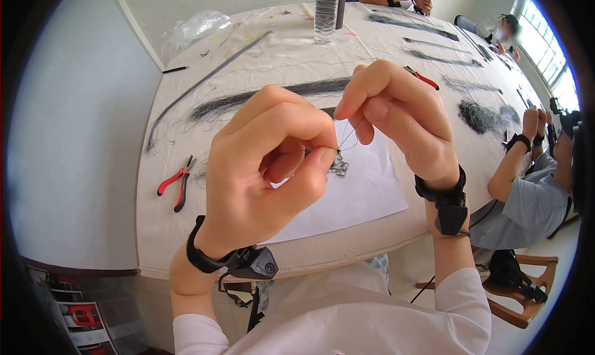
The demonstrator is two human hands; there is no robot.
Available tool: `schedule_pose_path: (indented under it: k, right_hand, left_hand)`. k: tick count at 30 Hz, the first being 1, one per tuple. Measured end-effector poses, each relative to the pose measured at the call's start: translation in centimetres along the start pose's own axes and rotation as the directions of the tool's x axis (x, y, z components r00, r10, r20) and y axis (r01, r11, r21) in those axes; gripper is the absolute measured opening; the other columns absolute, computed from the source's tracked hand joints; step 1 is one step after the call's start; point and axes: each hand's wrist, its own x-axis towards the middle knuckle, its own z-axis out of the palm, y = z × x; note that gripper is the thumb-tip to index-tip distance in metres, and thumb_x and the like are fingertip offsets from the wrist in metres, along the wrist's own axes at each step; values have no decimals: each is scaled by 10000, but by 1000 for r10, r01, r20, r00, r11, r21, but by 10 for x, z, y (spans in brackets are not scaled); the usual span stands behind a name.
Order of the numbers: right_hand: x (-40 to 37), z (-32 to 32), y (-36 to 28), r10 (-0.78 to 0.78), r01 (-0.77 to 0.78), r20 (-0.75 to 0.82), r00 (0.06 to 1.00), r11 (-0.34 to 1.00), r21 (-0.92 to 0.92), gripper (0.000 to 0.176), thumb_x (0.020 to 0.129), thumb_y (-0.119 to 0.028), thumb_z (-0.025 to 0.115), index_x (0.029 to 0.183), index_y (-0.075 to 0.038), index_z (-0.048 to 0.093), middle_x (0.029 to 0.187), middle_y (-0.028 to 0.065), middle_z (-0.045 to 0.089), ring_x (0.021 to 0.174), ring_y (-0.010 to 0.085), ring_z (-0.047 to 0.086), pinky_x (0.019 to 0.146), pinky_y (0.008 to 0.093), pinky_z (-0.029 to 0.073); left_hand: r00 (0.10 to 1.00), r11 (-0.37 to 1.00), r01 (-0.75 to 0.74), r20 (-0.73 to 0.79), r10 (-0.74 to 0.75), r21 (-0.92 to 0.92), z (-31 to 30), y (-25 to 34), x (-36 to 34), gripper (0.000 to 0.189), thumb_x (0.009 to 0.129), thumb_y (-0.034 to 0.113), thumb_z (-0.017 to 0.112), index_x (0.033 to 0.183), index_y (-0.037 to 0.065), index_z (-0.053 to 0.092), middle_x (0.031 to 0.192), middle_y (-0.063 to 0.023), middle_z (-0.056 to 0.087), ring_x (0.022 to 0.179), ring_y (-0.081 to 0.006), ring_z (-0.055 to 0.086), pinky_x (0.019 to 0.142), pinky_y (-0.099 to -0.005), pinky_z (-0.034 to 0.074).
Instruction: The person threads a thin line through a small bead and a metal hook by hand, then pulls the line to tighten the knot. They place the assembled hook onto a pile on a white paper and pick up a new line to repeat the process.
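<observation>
Our left hand [266,163] pinches a small ring [336,150] above the paper [372,194]. Our right hand [396,113] pinches the line [352,131] running to it. We seem mid-knot; tightening would need a steady, gentle pull.

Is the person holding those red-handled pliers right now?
No, the pliers lie on the table, while the left hand and right hand pinch a thin thread.

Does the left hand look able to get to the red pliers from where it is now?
Probably yes. The pliers lie on the table just left of the left hand, with nothing between. But that hand and the right hand both pinch a thin thread, which it would have to release first.
</observation>
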Motion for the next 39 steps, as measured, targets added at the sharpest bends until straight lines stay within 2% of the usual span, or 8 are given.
schedule_pose_path:
  k: [6,12,16,22,28,30,33,39]
  right_hand:
    - [-1,-5,2,104,-118,122,987,986,120,111,842,-21,506,912,24,579,849,38,585,746,97,534,654,230,430]
    - [-2,4,8,40,-45,28,999,976,212,125,839,-51,621,900,39,560,741,77,539,623,106,528,573,208,432]
    - [-3,3,5,-95,95,9,995,986,-137,110,764,14,672,852,19,607,725,50,570,607,112,501,549,235,405]
    - [-3,18,1,-472,410,86,878,646,-644,291,582,102,738,827,-39,666,667,39,603,588,168,518,508,260,387]
    - [-11,24,-5,-546,424,126,829,464,-778,315,539,79,761,811,-47,663,678,42,602,590,184,511,505,250,399]
    - [-12,25,-10,-539,414,137,831,436,-799,322,529,80,759,810,-43,662,673,41,596,593,190,509,504,249,398]
    - [-13,24,-17,-548,386,123,828,396,-833,312,532,72,750,811,-36,661,688,43,595,616,201,510,517,256,400]
    - [-4,3,-15,-450,381,101,887,591,-711,232,604,56,723,810,-34,664,765,49,606,655,188,531,556,271,400]
  left_hand:
    - [974,835,210,33,-225,-509,0,0,-2,116,831,-48,556,931,7,577,840,27,522,605,-16,421,534,-178,327]
    - [935,692,306,68,-349,-654,2,-1,-3,93,891,47,558,981,30,568,813,36,509,591,-16,395,525,-181,305]
    - [920,599,338,120,-373,-726,2,-4,-3,96,909,80,556,991,30,562,796,39,510,559,-14,352,499,-190,274]
    - [902,524,304,64,-426,-796,6,-9,-4,98,920,94,558,984,22,562,723,46,515,530,-5,325,464,-191,243]
    - [881,803,308,-165,-443,-509,15,-4,-4,67,885,40,609,940,21,575,723,48,549,524,5,379,473,-169,301]
    - [949,975,147,-255,-186,-165,15,-14,-6,103,812,-29,650,866,37,594,747,31,563,497,-6,404,457,-172,306]
    - [985,979,10,-168,24,203,8,-9,-2,158,730,-77,671,800,48,605,754,11,567,465,-20,407,428,-178,284]
    - [998,982,-45,-23,50,185,7,2,0,142,719,-116,613,773,10,579,756,0,510,522,-8,355,454,-169,269]
